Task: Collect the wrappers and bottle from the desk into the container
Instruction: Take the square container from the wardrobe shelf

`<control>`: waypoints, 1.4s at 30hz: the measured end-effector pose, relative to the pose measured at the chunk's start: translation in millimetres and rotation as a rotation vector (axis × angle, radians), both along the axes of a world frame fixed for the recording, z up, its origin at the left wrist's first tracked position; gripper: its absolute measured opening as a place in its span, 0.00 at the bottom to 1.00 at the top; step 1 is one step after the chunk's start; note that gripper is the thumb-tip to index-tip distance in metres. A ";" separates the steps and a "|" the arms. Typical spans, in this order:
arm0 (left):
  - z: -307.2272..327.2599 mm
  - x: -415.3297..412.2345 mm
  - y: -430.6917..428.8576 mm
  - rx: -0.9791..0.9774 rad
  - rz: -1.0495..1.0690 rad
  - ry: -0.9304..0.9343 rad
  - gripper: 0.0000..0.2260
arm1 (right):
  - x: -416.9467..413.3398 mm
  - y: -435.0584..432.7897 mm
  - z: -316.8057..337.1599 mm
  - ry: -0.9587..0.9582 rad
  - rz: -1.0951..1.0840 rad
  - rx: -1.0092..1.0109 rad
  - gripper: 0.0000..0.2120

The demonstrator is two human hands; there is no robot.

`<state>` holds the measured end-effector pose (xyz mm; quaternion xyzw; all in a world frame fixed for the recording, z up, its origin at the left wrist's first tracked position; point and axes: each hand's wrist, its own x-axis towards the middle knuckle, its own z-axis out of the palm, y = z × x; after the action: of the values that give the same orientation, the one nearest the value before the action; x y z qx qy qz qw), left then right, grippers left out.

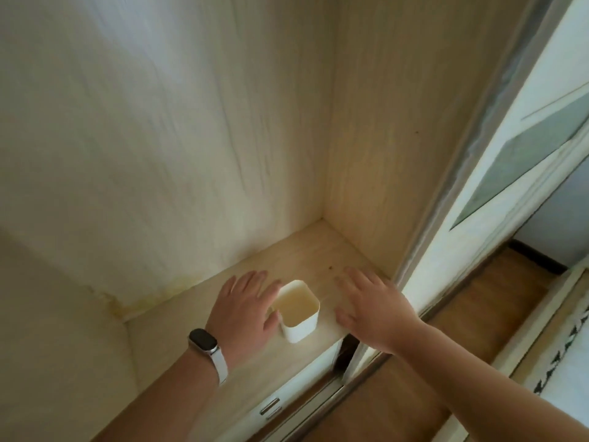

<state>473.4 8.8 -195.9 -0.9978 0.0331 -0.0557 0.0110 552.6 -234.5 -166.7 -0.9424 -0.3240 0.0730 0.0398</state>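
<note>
Left hand (245,306) & right hand (374,306), fingers (358,277) spread, flank seemingly empty container (299,327) nr table (318,247) front edge; careless nudge could knock it off

**White container (298,314) upright on the counter (306,250)**

The container is a small white plastic tub, square with rounded corners and open at the top. It stands upright on the pale wood counter, close to the front edge and well out from the back corner. Its inner walls and floor show pale yellow.
</note>
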 end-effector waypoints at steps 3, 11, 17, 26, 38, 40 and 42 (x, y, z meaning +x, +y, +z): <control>-12.4 4.2 13.7 -0.013 0.024 0.008 0.23 | 15.6 13.7 -11.6 0.017 0.041 -0.034 0.27; -68.9 22.4 54.2 -0.135 0.116 0.120 0.21 | 49.4 48.3 -49.8 0.137 0.013 -0.085 0.25; -127.3 38.4 74.0 -0.411 0.240 0.193 0.28 | 70.9 73.3 -94.8 0.220 -0.093 -0.033 0.25; -216.3 66.3 55.6 -1.287 0.919 0.466 0.25 | 109.9 88.0 -201.8 0.548 -0.424 0.227 0.29; -307.7 100.2 26.1 -1.618 1.118 0.509 0.29 | 134.6 109.5 -315.5 0.745 -0.616 0.393 0.23; -309.2 106.0 25.9 -1.683 1.097 0.469 0.31 | 132.7 111.9 -322.0 0.744 -0.642 0.434 0.23; -307.1 109.4 24.1 -1.699 1.066 0.448 0.23 | 129.9 113.0 -324.1 0.739 -0.672 0.460 0.22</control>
<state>582.8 33.0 -503.0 -0.5486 -0.4634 0.1391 -0.6819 682.5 -121.5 -490.8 -0.8727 0.0226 0.3096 0.3769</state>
